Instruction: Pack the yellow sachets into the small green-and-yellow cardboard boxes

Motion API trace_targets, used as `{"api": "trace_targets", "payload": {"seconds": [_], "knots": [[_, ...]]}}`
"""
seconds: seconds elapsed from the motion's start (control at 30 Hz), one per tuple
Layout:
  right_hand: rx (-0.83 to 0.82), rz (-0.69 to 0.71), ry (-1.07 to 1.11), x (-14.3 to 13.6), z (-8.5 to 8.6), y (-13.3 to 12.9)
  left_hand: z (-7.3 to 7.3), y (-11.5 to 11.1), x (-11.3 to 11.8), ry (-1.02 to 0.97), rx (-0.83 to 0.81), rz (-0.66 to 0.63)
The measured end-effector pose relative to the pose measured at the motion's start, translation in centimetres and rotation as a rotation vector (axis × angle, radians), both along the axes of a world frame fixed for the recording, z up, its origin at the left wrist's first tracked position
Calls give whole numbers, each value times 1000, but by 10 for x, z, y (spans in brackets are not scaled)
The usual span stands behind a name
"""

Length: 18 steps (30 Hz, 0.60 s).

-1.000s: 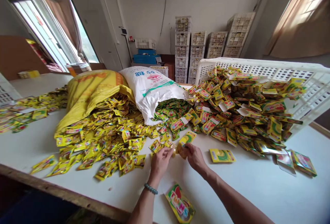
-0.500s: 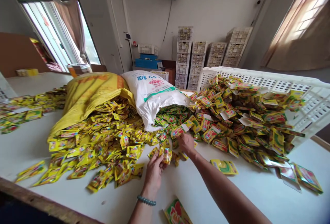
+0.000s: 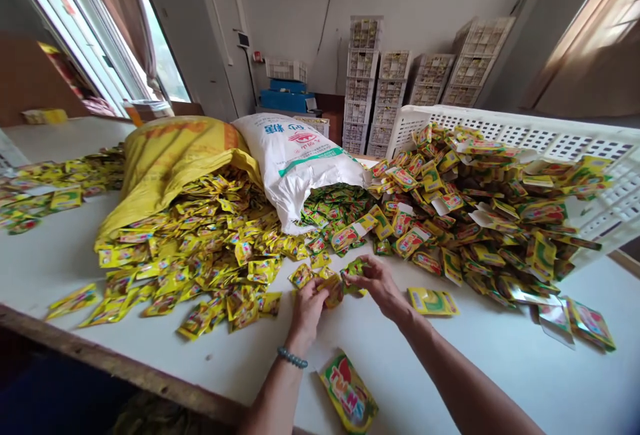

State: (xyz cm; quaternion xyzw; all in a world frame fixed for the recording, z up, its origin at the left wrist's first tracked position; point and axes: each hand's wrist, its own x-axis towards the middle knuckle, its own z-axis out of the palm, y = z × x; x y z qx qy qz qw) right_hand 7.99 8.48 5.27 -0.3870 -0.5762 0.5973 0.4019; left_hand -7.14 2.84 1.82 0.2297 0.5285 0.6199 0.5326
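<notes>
My left hand (image 3: pixel 307 308), with a beaded bracelet on the wrist, pinches a small yellow packet (image 3: pixel 333 291). Close beside it, my right hand (image 3: pixel 380 283) has its fingers closed on a small green packet (image 3: pixel 353 272). The two packets nearly meet above the white table (image 3: pixel 240 368). Loose yellow packets (image 3: pixel 200 255) spill from a yellow sack (image 3: pixel 175 145) on the left. Behind my hands, green packets (image 3: pixel 335 205) lie in the mouth of a white sack (image 3: pixel 295 148). A flat printed "TWINS" box (image 3: pixel 349 391) lies near my left forearm.
At right, many small open boxes (image 3: pixel 460 208) spill from a tipped white plastic crate (image 3: pixel 515 135). One yellow-green box (image 3: pixel 433 301) lies right of my right hand. Stacked crates (image 3: pixel 361 88) stand by the back wall. The table's front edge (image 3: pixel 125 371) runs along the lower left.
My right hand has drawn back from the box by the white sack and now holds a green packet. My left hand has brought its yellow packet towards it. The camera view has tilted down.
</notes>
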Motion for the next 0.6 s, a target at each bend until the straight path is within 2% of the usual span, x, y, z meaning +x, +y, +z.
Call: {"api": "trace_targets", "payload": {"seconds": [0.07, 0.23, 0.33, 0.4, 0.47, 0.6], "knots": [[-96, 34, 132, -2, -5, -15, 3, -2, 4, -24, 5, -78], [-92, -69, 21, -3, -21, -27, 7, -9, 8, -26, 41, -241], [-86, -27, -19, 4, -18, -30, 7, -10, 7, -18, 32, -270], [-126, 52, 23, 9, -13, -33, 8, -10, 8, 16, 33, -261], [-163, 74, 20, 13, -10, -35, 9, -10, 10, 71, 42, -254], [-5, -135, -219, 10, -18, -37, 8, -9, 12, 145, 48, -224]]}}
